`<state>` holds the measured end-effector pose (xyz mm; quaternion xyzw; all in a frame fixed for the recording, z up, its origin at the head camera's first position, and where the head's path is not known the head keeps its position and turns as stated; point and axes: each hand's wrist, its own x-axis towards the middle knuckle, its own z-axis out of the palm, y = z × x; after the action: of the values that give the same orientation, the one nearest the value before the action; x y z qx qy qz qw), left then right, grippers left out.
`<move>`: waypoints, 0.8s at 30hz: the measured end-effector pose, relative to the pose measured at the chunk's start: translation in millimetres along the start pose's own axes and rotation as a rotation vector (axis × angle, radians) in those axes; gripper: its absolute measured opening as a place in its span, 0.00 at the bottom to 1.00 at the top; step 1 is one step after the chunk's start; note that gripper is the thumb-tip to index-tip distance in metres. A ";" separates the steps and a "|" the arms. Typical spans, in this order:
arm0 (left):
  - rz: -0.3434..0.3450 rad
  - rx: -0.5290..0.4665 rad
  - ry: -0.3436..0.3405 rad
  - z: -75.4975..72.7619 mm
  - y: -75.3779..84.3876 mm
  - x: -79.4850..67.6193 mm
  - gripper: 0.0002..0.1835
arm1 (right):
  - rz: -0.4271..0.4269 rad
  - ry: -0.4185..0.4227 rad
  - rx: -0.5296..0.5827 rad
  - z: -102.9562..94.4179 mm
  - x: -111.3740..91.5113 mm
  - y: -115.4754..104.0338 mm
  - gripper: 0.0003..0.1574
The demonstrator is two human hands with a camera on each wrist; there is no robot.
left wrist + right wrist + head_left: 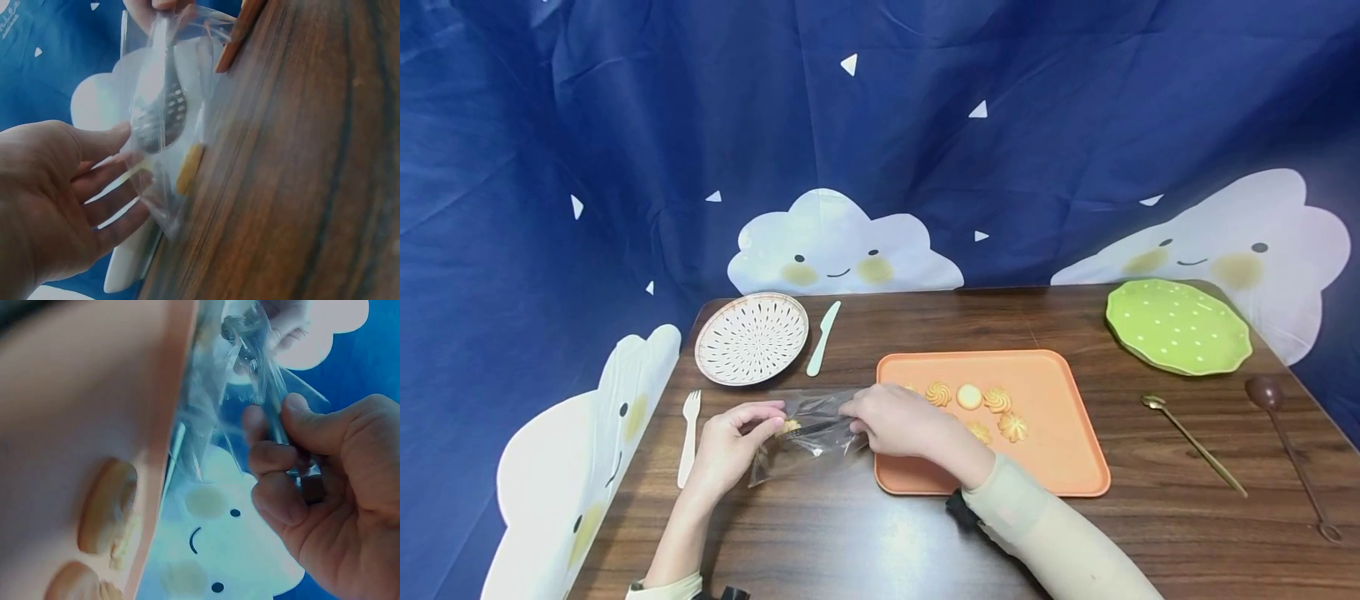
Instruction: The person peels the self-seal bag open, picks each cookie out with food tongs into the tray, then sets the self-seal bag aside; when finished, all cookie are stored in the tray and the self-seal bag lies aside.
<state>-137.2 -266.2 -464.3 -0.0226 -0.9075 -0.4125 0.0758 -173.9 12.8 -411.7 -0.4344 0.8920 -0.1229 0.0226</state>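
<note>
My left hand (730,446) pinches the edge of a clear plastic bag (820,407) between thumb and fingers, left of the orange tray (1078,454). Inside the bag lies a yellow cookie (189,169), close to the left fingertips. My right hand (898,421) reaches over the tray's left edge and grips metal tongs (164,119), whose perforated end is within the bag. Fingers and thumb curl round the handle in the right wrist view. Several golden cookies (997,400) lie on the tray; my right hand and forearm hide some of it.
A patterned white plate (752,339) and a pale green knife (824,337) lie at the back left. The white fork (689,437) is beside my left hand. At right are a green dotted plate (1180,327), a gold spoon (1198,450) and a brown ladle (1292,450).
</note>
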 end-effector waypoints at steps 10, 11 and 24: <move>-0.026 -0.012 0.010 -0.6 -1.7 -0.1 0.04 | 0.049 0.021 -0.035 5.9 -1.1 5.5 0.08; -0.024 -0.013 0.012 -0.5 -1.7 -0.2 0.04 | 0.056 0.027 -0.034 7.3 -0.1 4.5 0.09; -0.009 0.018 0.026 -1.1 -0.8 0.1 0.04 | 0.065 0.000 -0.086 19.2 4.3 -1.2 0.02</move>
<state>-137.3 -267.5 -464.1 -0.0127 -0.9103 -0.4049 0.0858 -172.9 4.9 -429.7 -0.4058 0.9101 -0.0834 0.0078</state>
